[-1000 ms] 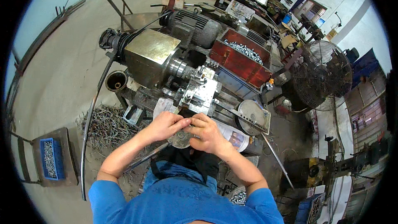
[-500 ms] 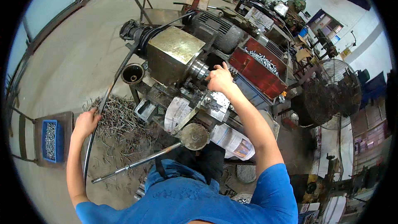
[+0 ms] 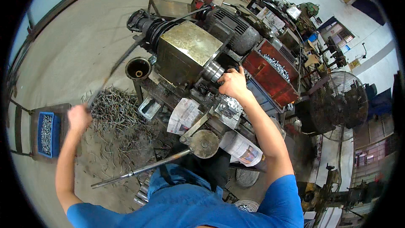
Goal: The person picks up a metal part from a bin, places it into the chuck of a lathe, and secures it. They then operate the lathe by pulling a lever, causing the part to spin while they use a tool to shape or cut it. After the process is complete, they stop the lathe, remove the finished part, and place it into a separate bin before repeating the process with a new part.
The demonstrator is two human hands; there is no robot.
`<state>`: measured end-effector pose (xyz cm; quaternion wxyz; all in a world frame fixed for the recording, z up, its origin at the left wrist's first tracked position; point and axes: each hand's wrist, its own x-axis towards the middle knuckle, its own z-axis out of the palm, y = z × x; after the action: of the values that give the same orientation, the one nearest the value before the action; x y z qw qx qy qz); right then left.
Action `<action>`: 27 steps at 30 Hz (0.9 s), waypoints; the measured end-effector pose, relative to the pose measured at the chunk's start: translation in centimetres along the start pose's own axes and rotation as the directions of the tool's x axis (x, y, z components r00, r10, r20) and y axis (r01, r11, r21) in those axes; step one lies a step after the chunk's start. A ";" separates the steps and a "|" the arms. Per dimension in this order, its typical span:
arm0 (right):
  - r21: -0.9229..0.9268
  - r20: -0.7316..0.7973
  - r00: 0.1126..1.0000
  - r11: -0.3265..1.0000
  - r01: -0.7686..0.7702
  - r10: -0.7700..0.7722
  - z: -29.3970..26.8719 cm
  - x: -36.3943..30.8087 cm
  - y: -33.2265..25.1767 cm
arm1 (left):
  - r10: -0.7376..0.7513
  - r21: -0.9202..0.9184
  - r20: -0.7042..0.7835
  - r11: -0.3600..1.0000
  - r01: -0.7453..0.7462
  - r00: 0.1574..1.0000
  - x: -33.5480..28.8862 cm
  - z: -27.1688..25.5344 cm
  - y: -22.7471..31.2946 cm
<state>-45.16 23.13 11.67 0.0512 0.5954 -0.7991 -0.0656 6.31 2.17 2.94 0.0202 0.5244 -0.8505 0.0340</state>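
Blue bin (image 3: 55, 138), small metal parts. Left hand (image 3: 79, 118), blurred, closed on long bar (image 3: 113, 71), which slants up-right to machine (image 3: 190, 44). Scrap heap (image 3: 114, 114). Silver spindle (image 3: 213, 71). Right hand (image 3: 233, 84) at spindle, 1 digit raised; cannot tell its grip. Red box (image 3: 262, 73).

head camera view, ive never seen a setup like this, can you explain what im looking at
A head-worn camera looks down, so the bare arms belong to its wearer. Ahead stands a metalworking machine, probably a lathe. The blurred left hand is at a long dark rod; the right hand is at a shiny cylinder, with any grip hidden. Printed paper lies on the machine, a red bin of small metal pieces stands beyond, and metal scraps lie on the floor at left.
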 end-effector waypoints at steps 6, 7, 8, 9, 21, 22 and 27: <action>-0.018 0.022 1.000 1.000 -0.021 0.021 -0.7 -0.2 -0.7 | 0.042 0.236 -0.196 0.972 0.006 0.980 9.9 1.7 -9.7; -0.017 0.002 1.000 1.000 -0.016 0.016 -1.0 -0.5 -0.8 | 0.011 0.235 -0.156 0.972 0.026 0.988 10.3 1.7 -10.0; -0.024 0.008 1.000 0.999 -0.027 0.028 -1.3 -1.1 -0.9 | -0.011 0.236 -0.105 0.971 0.036 0.994 9.9 1.9 -9.6; 0.022 -0.061 0.998 0.999 -0.029 0.030 -1.8 -1.9 -0.6 | -0.080 0.223 -0.042 0.971 0.088 0.996 10.0 1.7 -9.1; 0.360 -0.274 0.853 0.870 -0.337 0.444 0.3 -26.9 7.2 | 0.160 -0.528 0.125 0.846 -0.071 0.979 5.6 17.1 18.0; 0.372 -0.242 0.838 0.845 -0.385 0.489 0.6 -29.3 7.6 | 0.201 -0.511 0.149 0.854 -0.099 0.968 5.4 18.0 19.4; 0.358 -0.203 0.702 0.719 -0.595 0.682 4.0 -39.2 9.4 | 0.512 0.061 0.298 0.832 -0.552 0.805 8.9 17.5 19.8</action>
<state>-43.45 63.52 9.15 0.1199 0.2813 -0.9383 0.1616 -15.35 1.71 -14.56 -0.1442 0.2641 -0.9532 0.0283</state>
